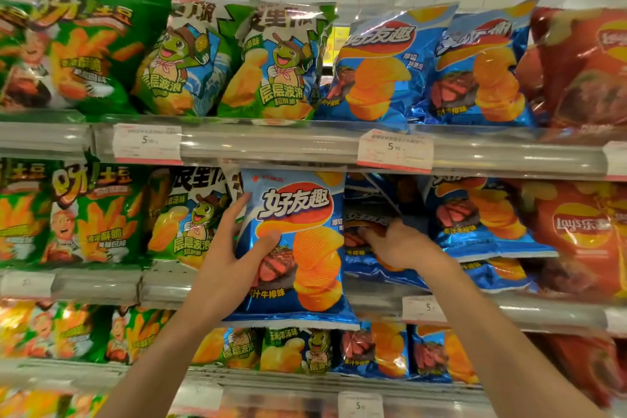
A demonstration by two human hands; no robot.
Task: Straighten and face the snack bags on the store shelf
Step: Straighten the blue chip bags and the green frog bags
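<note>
A blue chip bag with orange ridged chips printed on it is held upright in front of the middle shelf. My left hand grips its left edge, thumb across the front. Just to its right, my right hand reaches into the shelf gap and its fingers curl on a second blue bag that lies tilted and pushed back. More blue bags of the same kind stand to the right of that gap.
Green turtle-print bags and green potato-stick bags fill the left of the middle shelf; red bags stand at the right. The upper shelf and a lower shelf carry the same brands. Price tags hang on the rails.
</note>
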